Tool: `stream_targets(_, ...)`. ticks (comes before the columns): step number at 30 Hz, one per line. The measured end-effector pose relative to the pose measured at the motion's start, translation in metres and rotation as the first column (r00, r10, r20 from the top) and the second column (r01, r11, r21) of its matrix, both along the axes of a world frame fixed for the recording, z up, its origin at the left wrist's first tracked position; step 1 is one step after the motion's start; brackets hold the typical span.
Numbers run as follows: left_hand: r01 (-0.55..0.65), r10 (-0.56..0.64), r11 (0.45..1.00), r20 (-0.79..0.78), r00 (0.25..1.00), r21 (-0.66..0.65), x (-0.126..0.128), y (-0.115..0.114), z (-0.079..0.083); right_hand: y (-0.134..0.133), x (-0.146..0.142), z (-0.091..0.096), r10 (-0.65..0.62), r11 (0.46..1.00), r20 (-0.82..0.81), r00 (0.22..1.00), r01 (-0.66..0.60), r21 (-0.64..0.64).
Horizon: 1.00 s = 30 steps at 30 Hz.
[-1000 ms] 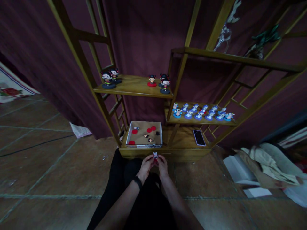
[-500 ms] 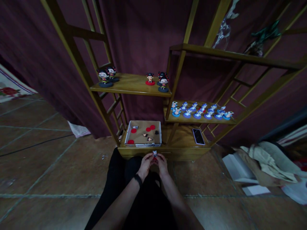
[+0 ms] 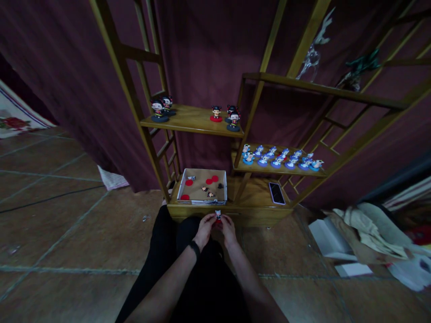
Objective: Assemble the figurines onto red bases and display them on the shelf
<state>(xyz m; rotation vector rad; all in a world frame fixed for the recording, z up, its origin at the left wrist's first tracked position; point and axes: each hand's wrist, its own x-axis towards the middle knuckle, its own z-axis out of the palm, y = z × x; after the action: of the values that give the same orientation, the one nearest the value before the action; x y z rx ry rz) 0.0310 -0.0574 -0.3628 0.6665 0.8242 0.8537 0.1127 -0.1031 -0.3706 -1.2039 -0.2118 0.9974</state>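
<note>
My left hand (image 3: 204, 229) and my right hand (image 3: 229, 229) meet in front of my knees, fingers pinched together on a small figurine (image 3: 218, 215) with a red base. Just beyond them a shallow cardboard box (image 3: 202, 186) sits on the bottom shelf, holding red discs and small dark figure parts. On the middle-left shelf stand several red-and-black figurines (image 3: 216, 113). Several blue-based figurines (image 3: 279, 158) line the lower right shelf.
A wooden shelf unit (image 3: 256, 80) stands against a dark red curtain. A phone (image 3: 276, 193) lies on the bottom board right of the box. Papers and cloth (image 3: 357, 233) lie on the tiled floor at the right; a folded paper (image 3: 112, 179) lies left.
My hands stay together on the small figurine, fingers shifting slightly. The head view has drifted a little, so the shelf sits further right in the picture.
</note>
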Motion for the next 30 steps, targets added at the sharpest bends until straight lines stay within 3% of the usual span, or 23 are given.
stream_targets(16,-0.009,0.014,0.988,-0.026,1.0,0.154,0.002,0.005,-0.013,-0.004,0.0,0.007,0.037,0.999,-0.036,0.999,-0.037,-0.018)
stream_targets(30,-0.006,0.012,0.987,-0.036,0.999,0.16,0.006,0.005,-0.014,-0.003,-0.001,0.004,-0.036,0.999,-0.013,0.999,0.036,-0.032)
